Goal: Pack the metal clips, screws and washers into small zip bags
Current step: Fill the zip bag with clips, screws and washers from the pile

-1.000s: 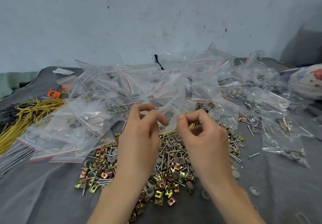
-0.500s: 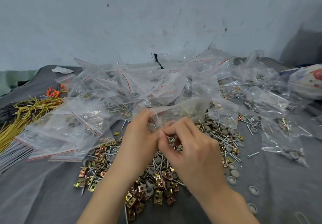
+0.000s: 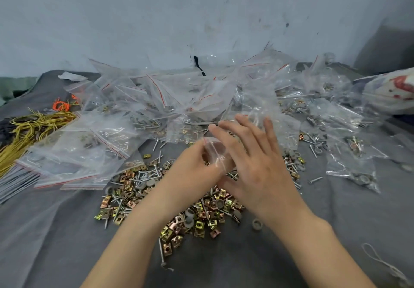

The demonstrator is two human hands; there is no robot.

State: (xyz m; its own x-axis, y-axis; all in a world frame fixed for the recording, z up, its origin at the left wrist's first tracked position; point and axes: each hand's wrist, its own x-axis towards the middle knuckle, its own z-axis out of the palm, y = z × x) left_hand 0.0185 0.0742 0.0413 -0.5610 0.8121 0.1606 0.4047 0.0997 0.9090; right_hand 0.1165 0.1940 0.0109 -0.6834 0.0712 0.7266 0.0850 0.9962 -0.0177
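A loose heap of brass-coloured metal clips, screws and grey washers [image 3: 201,216] lies on the grey cloth [image 3: 56,231] under my wrists. My left hand [image 3: 192,171] hovers above the heap, its fingers curled round a small clear zip bag [image 3: 214,150]. The contents of that bag cannot be made out. My right hand [image 3: 255,164] is beside it to the right, fingers straight and spread, reaching over the bag toward the pile of filled bags [image 3: 174,102]. A blurred clear bag [image 3: 261,106] shows just beyond my right fingertips.
Filled zip bags with red seal lines cover the back and right of the cloth. Yellow wires [image 3: 33,126], orange ties [image 3: 60,105] and grey rods [image 3: 13,180] lie at the left. A printed bag [image 3: 394,90] sits far right. Stray washers [image 3: 256,224] and screws [image 3: 315,179] lie around.
Both hands were pinching the bag's top edge. Now my right hand has let go and spread its fingers forward, while my left hand still holds a bag.
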